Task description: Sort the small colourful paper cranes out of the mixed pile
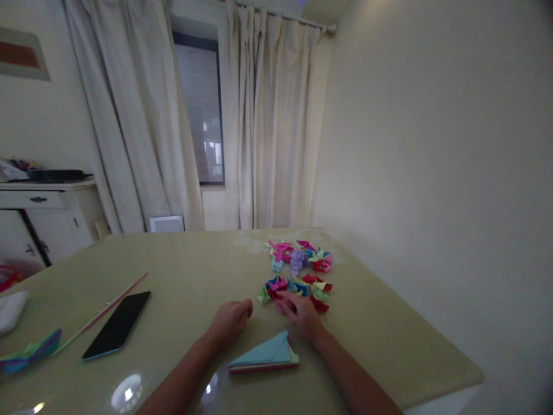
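Observation:
My right hand (302, 314) lies on the table among a near cluster of small coloured folded paper pieces (298, 291), its fingers stretched over them and touching them. My left hand (231, 320) rests on the table to the left, fingers curled in a loose fist with nothing visible in it. A folded light-blue paper stack with a pink underside (265, 353) lies between my forearms. A second cluster of folded pieces (300, 256) sits farther back.
A black phone (117, 324) and a thin pink stick (103, 311) lie at the left. A folded blue-green paper shape (30, 350) and a white object (11, 310) sit near the left edge. The beige table (389, 334) meets the wall on the right.

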### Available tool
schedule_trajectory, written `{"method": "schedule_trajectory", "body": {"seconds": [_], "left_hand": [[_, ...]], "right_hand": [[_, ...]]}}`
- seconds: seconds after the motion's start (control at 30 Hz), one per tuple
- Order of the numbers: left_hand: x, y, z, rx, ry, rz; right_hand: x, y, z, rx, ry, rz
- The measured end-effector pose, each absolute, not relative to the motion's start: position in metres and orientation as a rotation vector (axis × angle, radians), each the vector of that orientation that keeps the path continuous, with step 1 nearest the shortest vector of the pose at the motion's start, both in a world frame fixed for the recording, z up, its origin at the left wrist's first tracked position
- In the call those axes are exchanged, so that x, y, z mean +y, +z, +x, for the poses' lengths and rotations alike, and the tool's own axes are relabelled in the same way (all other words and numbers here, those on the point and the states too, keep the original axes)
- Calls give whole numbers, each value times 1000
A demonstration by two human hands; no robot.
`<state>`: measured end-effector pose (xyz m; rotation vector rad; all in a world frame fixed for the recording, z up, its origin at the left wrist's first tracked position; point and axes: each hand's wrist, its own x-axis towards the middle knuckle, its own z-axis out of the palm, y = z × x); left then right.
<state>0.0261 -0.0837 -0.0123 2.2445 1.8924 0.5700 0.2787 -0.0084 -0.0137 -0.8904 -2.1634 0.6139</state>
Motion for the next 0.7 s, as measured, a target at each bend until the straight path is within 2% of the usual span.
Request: {"method": "schedule_trajectory", "body": {"seconds": [0.17, 0.7], "left_hand": [[-85, -11, 29, 1966, 649, 2144], [-86, -9, 32, 1982, 569, 2215]], "right_hand": [[-9, -15, 277, -2250, 553, -939], [-13, -10, 275, -2312, 473, -928]]}}
